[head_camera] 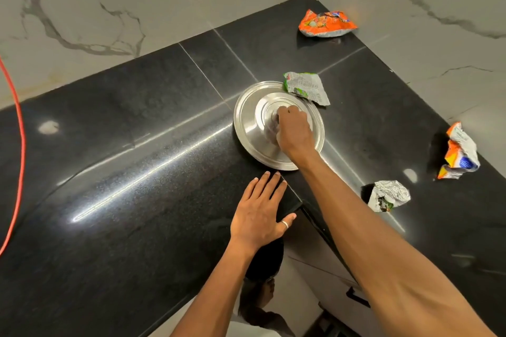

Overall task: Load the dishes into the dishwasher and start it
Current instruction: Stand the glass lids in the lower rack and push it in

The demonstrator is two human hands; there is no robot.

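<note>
Resting on the black countertop (123, 172) near its inner corner, the steel plate (247, 128) carries a smaller steel dish (264, 111) at its middle, and the right hand (294, 131) is down on that dish, fingers curled together over something glassy that I cannot identify. Whether they actually clamp it is not clear. The left hand (260, 213) lies flat on the counter edge, just near of the plate, fingers spread apart and holding nothing.

Both steel pieces look thin, stiff, light and slick; stacked loose, they would likely slide on each other, so a hold at the plate's raised rim, thumb on top, seems safest. A green crumpled wrapper (306, 87) overlaps the far right rim and would probably ride along.

No dishwasher is in view. The hand hides the dish's centre.
</note>
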